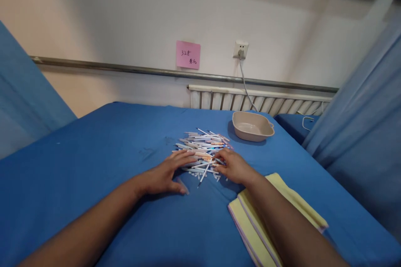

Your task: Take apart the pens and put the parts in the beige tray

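Loose, crisscrossed pile of pens [200, 147] mid-surface [94, 162], between both hands. Left hand [163, 176] at the pile's left edge, thumb and fingers apart, probably bracing that side. Right hand [235, 167] curled over the right edge, fingertips among the pens; can't tell if clamped on one. Basin [253, 134] behind right, yellow cloth [247, 225] nearer, both apparently set clear of the pile.

White and orange pens [203, 149], plain blue sheet [194, 225], purple-edged yellow cloth [257, 229]
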Demonstrator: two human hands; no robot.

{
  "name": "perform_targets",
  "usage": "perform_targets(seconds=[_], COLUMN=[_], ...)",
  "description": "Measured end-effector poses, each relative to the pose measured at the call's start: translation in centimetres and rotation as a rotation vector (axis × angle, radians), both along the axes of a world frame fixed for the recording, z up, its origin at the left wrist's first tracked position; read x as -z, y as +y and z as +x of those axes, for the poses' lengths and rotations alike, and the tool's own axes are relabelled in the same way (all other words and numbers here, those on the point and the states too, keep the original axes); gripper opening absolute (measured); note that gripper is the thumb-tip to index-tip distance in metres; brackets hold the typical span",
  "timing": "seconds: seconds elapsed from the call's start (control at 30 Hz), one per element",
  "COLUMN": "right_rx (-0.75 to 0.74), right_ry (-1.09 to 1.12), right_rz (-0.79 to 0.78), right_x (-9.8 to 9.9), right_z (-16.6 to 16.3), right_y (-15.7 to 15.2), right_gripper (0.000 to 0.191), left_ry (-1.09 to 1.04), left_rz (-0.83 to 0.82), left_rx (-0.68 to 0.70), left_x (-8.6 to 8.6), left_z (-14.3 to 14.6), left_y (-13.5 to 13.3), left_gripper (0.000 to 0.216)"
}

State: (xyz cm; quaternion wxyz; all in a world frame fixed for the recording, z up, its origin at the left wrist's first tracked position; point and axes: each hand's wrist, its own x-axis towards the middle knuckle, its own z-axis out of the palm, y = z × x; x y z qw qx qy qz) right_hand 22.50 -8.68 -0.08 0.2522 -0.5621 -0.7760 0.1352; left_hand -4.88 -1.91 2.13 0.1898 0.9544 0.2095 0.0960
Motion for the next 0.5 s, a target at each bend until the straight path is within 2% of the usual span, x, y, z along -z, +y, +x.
perform_targets(seconds=[0.1,0.2,0.3,0.4,0.5], right_rx=[-0.026,-0.005,0.071,0.132,0.122], right_ry=[-0.088,-0.150,-0.182,-0.186,-0.172], right_rz=[-0.021,-0.007,0.027,0.050,0.061], right_x=[-0.3,-0.1,0.5,0.8,0.7], right_z=[-0.3,-1.3,-2.3,-2.7,-2.5], right_y=[-0.6,-0.9,-0.7,-0.4,-0.3], right_gripper=[0.065,0.085,0.079,0.064,0.062], left_ry=[0.015,-0.040,-0.101,-0.152,-0.220], left_rz=[0.069,0.163,0.240,0.285,0.292], left_rx=[-0.066,-0.146,-0.251,-0.290,-0.315], left_x=[1.0,2.1,2.7,2.8,2.5], left_z=[-0.2,1.1,3.0,4.2,4.2], left_y=[-0.7,-1.1,-1.0,-0.7,-0.6], left_gripper=[0.086,0.075,0.052,0.041,0.033])
